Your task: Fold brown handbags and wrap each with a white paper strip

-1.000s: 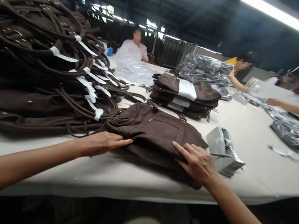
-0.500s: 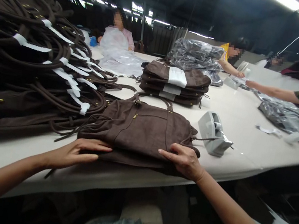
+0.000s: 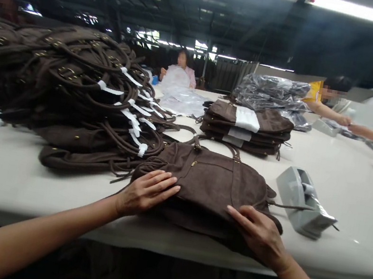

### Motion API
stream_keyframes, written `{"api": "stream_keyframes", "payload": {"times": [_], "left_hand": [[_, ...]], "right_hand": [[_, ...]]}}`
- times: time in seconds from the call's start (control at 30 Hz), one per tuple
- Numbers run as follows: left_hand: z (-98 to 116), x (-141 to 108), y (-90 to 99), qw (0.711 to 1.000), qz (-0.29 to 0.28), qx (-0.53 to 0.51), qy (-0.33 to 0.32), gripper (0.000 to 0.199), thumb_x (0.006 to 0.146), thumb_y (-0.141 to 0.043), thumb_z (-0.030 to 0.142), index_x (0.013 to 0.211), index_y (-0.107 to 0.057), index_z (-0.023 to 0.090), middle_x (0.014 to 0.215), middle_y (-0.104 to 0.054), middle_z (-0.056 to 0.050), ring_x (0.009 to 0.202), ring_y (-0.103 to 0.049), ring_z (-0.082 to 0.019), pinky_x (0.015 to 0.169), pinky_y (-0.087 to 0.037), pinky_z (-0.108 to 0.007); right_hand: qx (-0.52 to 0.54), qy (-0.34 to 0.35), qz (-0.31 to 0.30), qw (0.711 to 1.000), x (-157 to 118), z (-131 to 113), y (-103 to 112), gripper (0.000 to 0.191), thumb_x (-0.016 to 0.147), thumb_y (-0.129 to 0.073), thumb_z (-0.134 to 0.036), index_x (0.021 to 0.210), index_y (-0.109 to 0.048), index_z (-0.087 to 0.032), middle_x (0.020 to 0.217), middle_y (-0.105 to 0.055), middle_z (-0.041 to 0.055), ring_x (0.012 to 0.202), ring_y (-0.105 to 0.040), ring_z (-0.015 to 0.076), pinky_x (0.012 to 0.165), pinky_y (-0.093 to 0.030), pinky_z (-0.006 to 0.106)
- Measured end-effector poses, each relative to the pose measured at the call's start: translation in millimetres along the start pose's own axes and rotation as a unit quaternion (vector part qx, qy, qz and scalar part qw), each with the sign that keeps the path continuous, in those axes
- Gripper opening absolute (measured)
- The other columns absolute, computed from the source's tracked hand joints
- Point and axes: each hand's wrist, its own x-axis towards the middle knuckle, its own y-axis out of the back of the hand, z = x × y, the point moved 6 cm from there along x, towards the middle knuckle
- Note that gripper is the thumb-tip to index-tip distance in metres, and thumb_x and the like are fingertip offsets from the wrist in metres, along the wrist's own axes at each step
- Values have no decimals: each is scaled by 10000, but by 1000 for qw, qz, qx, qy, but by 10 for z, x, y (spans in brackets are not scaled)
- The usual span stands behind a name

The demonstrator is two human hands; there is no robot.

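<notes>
My left hand [image 3: 144, 193] and right hand [image 3: 261, 234] touch an unbanded bag [image 3: 210, 180]; can't tell how closed. Banded stack [image 3: 272, 124] beyond.

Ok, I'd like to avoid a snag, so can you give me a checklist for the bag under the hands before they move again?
1. Left hand on the brown bag: ok, fingers lie on its near left part.
2. Right hand on the bag: ok, at its near right part.
3. Handles off the front panel: ok, they loop out past the far side.
4. Cord clear of the tape dispenser: not ok, it reaches across it.
5. Bag apart from the pile of bags on the left: cannot tell, they overlap in this view.
</notes>
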Motion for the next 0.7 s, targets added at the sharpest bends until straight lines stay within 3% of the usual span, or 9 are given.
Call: {"api": "stream_keyframes", "payload": {"times": [0.13,0.23,0.4,0.57,0.63,0.7], "left_hand": [[115,-32,46,999,23,-9,-45,380,933,-418,62,1300,-517,79,1123,-698,-136,1138,-613,-228,962,-518,-378],[208,-120,80,998,10,-47,-34,395,920,-477,73,1314,-495,87,1070,-717,-129,1068,-646,-207,930,-524,-363],[413,-302,75,998,29,-42,39,431,900,-526,75,1319,-512,177,991,-743,-67,956,-683,-183,907,-477,-356],[661,-456,-41,998,15,-62,30,448,923,-423,48,1331,-520,205,966,-748,-55,903,-690,-174,880,-456,-323],[703,-503,-63,997,11,-68,19,452,930,-389,54,1342,-514,195,975,-746,-58,906,-688,-175,888,-453,-319],[720,-529,-64,998,15,-64,11,450,930,-370,47,1332,-522,177,984,-742,-62,914,-683,-176,902,-447,-324]], "right_hand": [[-91,46,46,994,-29,-97,92,581,912,-494,-87,1402,-447,-395,1101,-595,58,883,-598,159,835,-504,313],[-121,68,68,988,-53,-183,182,556,916,-480,-78,1392,-471,-367,1098,-597,68,908,-584,178,849,-482,342],[-165,36,51,984,-93,-187,144,451,925,-451,-67,1341,-528,-225,1020,-640,89,819,-565,177,750,-425,327],[-198,14,69,978,-119,-126,72,204,926,-490,-116,1029,-664,-147,796,-661,46,689,-520,147,649,-365,301],[-212,-9,68,975,-153,-93,97,179,920,-504,-132,976,-673,-157,807,-671,50,732,-537,156,682,-383,307],[-220,-38,58,973,-218,-67,153,202,919,-499,-144,1019,-672,-175,947,-689,78,901,-569,188,825,-418,348]]}}
